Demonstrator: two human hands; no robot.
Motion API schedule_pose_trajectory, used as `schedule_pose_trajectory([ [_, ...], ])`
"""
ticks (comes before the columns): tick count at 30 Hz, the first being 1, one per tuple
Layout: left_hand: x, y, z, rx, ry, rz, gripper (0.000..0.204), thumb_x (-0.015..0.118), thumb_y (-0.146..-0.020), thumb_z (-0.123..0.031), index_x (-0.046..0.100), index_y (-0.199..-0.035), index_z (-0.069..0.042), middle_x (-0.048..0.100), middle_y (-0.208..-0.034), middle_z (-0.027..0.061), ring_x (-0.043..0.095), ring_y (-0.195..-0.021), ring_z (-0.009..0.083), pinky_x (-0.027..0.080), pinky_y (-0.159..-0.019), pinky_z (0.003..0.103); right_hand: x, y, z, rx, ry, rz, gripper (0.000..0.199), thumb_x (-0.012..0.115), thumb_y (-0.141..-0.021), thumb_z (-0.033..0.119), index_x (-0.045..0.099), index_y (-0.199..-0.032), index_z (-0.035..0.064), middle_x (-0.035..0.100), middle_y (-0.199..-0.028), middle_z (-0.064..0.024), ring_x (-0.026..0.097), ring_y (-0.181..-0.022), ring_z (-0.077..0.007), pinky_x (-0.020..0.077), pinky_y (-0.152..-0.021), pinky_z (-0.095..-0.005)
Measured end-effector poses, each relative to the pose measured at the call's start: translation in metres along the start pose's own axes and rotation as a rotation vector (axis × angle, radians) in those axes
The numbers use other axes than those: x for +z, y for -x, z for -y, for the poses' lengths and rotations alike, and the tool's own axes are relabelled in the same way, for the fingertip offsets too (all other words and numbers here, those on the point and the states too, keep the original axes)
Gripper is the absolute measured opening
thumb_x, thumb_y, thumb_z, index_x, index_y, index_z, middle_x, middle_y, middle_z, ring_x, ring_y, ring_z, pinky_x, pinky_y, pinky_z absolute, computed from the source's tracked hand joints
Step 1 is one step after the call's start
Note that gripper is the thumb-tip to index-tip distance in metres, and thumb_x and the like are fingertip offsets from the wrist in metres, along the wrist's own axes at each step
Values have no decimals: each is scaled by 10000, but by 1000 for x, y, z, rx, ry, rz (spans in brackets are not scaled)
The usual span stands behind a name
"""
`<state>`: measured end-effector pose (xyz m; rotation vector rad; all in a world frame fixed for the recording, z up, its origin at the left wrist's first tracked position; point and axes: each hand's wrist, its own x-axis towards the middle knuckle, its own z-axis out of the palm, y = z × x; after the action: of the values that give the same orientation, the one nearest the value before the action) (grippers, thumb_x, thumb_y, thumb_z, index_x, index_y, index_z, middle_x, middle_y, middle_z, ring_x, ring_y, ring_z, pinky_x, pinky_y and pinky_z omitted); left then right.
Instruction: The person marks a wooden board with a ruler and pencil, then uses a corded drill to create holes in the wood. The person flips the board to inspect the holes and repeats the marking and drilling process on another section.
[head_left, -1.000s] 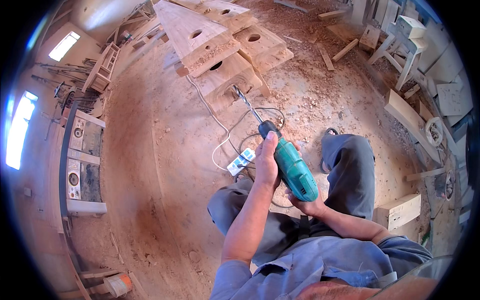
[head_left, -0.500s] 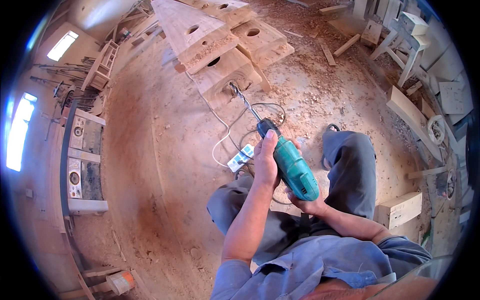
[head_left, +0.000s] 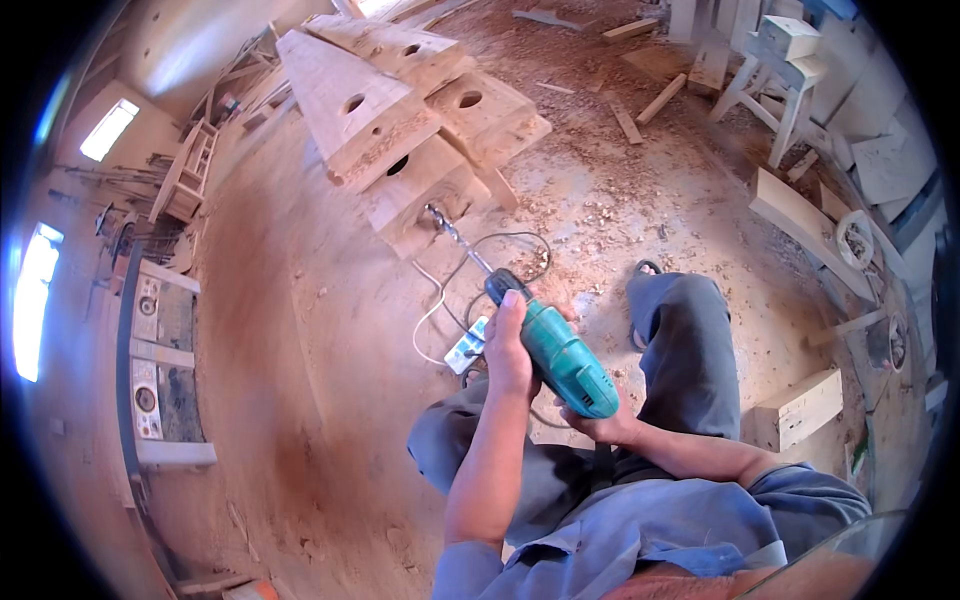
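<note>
A green and black power drill (head_left: 568, 362) is held in both my hands, pointing forward and slightly left. My left hand (head_left: 510, 345) wraps round its front body, thumb lying along the top behind the chuck (head_left: 508, 286). Under the rear end, my right hand (head_left: 606, 424) grips the drill, its fingers mostly hidden. The long spiral bit (head_left: 462, 238) reaches the near end of a thick wooden piece (head_left: 425, 178); how deep the tip sits there I cannot tell. Several tapered wooden pieces with round holes (head_left: 350, 125) lie stacked beyond it.
A white and blue power strip (head_left: 466, 345) with cords lies on the dusty floor by my left foot. Wood chips (head_left: 600, 185) are scattered ahead. To my right are a wooden block (head_left: 800, 408), a long beam (head_left: 810, 235) and a small trestle (head_left: 785, 85). A framed bench (head_left: 165, 355) stands at left.
The whole view has shifted, so the drill and wooden pieces appear lower and farther left. Both hands keep their grip, and the bit stays at the same end of the wood.
</note>
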<state>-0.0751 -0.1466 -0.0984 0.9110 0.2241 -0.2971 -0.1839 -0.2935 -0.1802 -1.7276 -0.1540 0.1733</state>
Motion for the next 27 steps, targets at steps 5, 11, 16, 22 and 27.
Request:
schedule_pose_trajectory([
  [5, -1, -3, 1, 24, -2, 56, 485, 540, -1022, -537, 513, -1275, -123, 699, -938, 237, 713, -796, 349, 598, -721, 472, 4, -1, -16, -39, -86, -29, 427, 815, -832, 161, 640, -1206, 52, 714, -1040, -134, 698, -943, -266, 547, -863, -388],
  [11, 1, -2, -1, 19, -10, 33, 478, 528, -1038, -523, 509, -1263, -101, 701, -933, 242, 716, -782, 347, 602, -709, 462, 3, -2, -4, -26, -103, -6, 328, 801, -842, 142, 668, -1128, 52, 733, -1003, -106, 710, -917, -234, 556, -830, -378],
  [16, -1, -2, 0, 35, -8, 39, 471, 522, -1048, -504, 507, -1264, -85, 705, -936, 246, 720, -775, 344, 607, -703, 453, 5, -3, 0, -45, -121, -22, 294, 795, -848, 127, 681, -1107, 46, 743, -972, -93, 721, -899, -219, 564, -815, -364],
  [22, -2, -4, 2, 64, -31, 41, 450, 516, -1057, -480, 507, -1260, -79, 707, -942, 249, 723, -778, 341, 613, -707, 452, 5, -5, -8, -39, -137, -20, 271, 785, -848, 111, 698, -1095, 42, 756, -961, -95, 730, -894, -212, 571, -814, -357],
  [27, -6, -6, 4, 73, -34, 46, 453, 507, -1061, -480, 508, -1256, -70, 707, -944, 248, 723, -781, 337, 613, -707, 448, 2, -5, -9, -29, -63, 25, 312, 715, -883, 56, 673, -1190, 14, 759, -1022, -88, 724, -948, -197, 571, -870, -357],
])
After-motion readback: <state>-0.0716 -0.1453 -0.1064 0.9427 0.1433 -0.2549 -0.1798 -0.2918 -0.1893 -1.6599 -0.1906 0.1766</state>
